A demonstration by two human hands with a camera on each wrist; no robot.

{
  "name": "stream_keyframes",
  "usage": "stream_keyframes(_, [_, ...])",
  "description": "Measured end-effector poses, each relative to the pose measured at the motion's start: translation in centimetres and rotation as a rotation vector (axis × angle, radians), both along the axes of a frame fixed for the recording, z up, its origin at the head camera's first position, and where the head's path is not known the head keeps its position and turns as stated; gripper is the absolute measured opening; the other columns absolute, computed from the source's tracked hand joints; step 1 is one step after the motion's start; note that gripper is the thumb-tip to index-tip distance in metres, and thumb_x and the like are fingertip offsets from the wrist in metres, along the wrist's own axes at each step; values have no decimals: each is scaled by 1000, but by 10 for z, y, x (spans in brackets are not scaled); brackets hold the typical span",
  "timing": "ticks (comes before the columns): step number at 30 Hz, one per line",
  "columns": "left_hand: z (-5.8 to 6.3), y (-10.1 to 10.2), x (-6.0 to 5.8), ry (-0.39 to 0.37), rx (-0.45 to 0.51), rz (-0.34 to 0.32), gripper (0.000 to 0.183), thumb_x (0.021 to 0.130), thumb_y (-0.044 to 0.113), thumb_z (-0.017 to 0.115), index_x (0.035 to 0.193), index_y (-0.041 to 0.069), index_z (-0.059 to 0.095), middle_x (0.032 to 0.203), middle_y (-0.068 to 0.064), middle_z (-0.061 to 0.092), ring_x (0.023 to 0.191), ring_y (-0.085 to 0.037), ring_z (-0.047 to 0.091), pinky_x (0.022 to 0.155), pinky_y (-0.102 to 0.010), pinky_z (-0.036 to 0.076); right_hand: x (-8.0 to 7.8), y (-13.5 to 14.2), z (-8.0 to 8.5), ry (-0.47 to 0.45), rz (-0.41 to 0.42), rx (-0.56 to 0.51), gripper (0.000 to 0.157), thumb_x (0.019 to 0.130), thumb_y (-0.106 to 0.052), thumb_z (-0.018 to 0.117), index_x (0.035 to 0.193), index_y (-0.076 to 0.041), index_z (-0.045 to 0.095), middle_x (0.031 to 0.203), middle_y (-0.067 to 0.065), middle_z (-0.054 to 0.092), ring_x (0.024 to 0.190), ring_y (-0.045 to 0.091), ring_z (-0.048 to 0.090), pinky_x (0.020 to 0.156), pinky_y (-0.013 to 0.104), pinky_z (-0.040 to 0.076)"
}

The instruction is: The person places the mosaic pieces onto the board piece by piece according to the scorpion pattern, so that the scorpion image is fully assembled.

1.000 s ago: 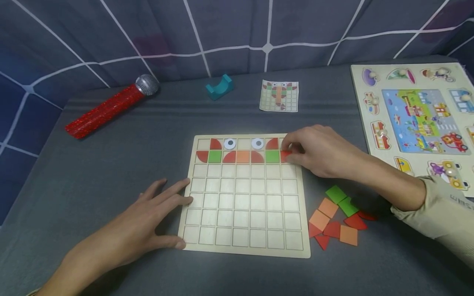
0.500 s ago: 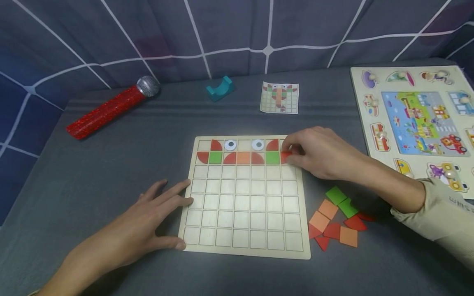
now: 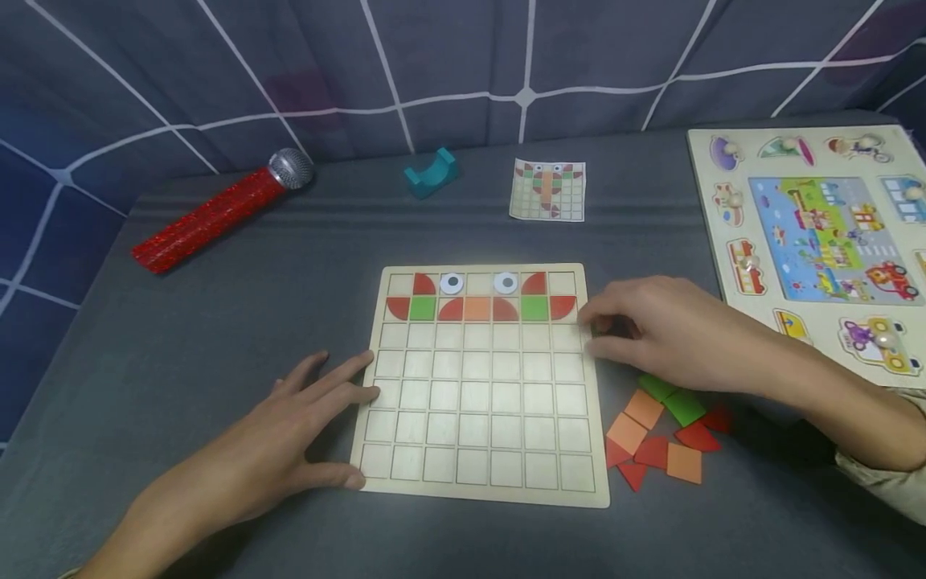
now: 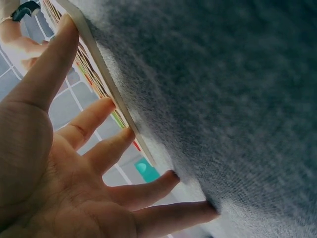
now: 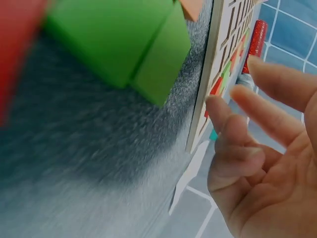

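Observation:
A wooden grid board lies flat on the dark cloth. Its top two rows carry red quarter-circle pieces, green squares, an orange square and two eye discs. Against the board's left edge rest the thumb and fingertips of my left hand, with the fingers spread. My right hand hovers by the right edge, thumb and forefinger apart. In the right wrist view, nothing shows between its fingers, some of them bent. Loose green squares lie partly under that hand.
Several orange squares and red pieces lie right of the board. Beyond it are a pattern card, a teal arch block and a red microphone. A knobbed picture puzzle occupies the far right.
My right hand has let go of the red quarter-circle at the right end of the second row and moved right and nearer. The left hand stays put.

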State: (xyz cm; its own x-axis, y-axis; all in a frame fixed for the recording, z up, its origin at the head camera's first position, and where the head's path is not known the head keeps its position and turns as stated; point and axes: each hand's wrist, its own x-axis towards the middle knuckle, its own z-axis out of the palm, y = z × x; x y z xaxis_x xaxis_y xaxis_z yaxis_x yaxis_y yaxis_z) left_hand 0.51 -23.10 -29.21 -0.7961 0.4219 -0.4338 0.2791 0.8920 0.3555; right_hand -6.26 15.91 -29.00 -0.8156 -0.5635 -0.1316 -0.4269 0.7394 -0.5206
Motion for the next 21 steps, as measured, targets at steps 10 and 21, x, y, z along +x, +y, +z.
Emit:
stream_keyframes(10, [1,1,0,1,10,-3,81,66,60,82,138,35,53,162,4,24,142,-52,16,96,-80,21,19,45,-12,-141,59,141,44,78,-38,84,118,-28,69,108,-14,60,88,6,56,73,31,53])
stream_keyframes(21, [2,2,-1,1,-9,-3,82,65,60,82,137,34,53,162,2,24,141,-53,15,96,-81,21,27,53,-20,-156,90,133,44,78,-33,85,116,-34,63,102,-15,53,82,4,52,68,26,49])
